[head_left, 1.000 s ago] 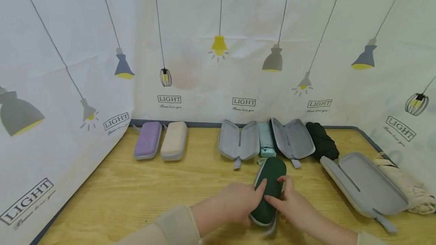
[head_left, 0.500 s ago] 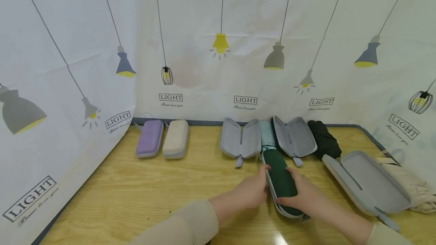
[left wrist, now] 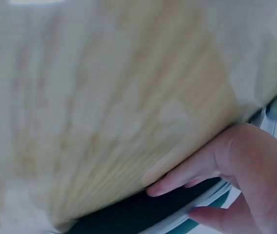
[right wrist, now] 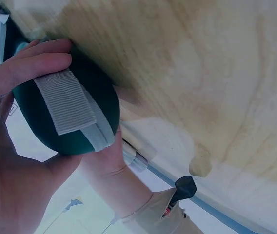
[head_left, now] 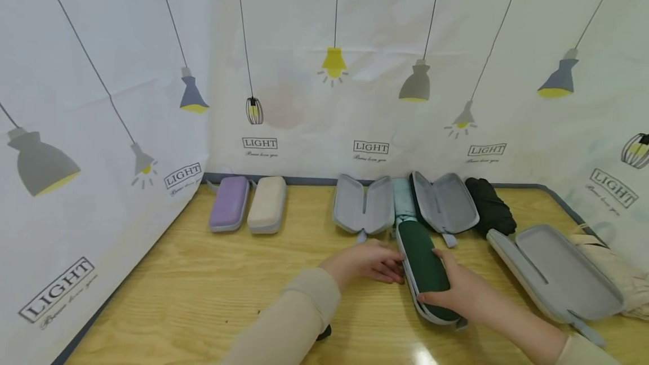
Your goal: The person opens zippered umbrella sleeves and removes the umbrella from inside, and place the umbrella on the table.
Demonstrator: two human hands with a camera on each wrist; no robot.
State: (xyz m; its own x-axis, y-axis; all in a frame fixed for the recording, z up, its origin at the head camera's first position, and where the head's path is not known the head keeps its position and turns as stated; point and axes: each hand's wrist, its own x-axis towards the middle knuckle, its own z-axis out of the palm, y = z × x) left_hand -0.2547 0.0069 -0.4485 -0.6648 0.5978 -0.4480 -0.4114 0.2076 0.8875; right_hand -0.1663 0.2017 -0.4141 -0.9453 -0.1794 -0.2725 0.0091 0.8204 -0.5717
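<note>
A dark green zip case (head_left: pixel 423 263) with a grey zip edge lies slanted on the table, far end towards a folded teal umbrella (head_left: pixel 403 199). My right hand (head_left: pixel 463 286) grips its near right side, thumb on the lid, fingers round the far side. In the right wrist view a ribbed grey strap (right wrist: pixel 65 102) shows on the case's near end, under my fingertips. My left hand (head_left: pixel 367 263) is at the left edge. In the left wrist view its thumb and fingers straddle the zip edge; a zip pull is hidden from sight.
At the back left stand a purple case (head_left: pixel 229 203) and a cream case (head_left: pixel 267 205). Grey-lined cases lie open: one (head_left: pixel 364 204) left of the teal umbrella, one (head_left: pixel 446 201) right of it, a larger one (head_left: pixel 568 272) at right. Folded black (head_left: pixel 489 205) and beige (head_left: pixel 603 261) umbrellas lie near them.
The green case's near end has swung right. My left hand has slid off the lid to the left edge, while the right has shifted right with the case.
</note>
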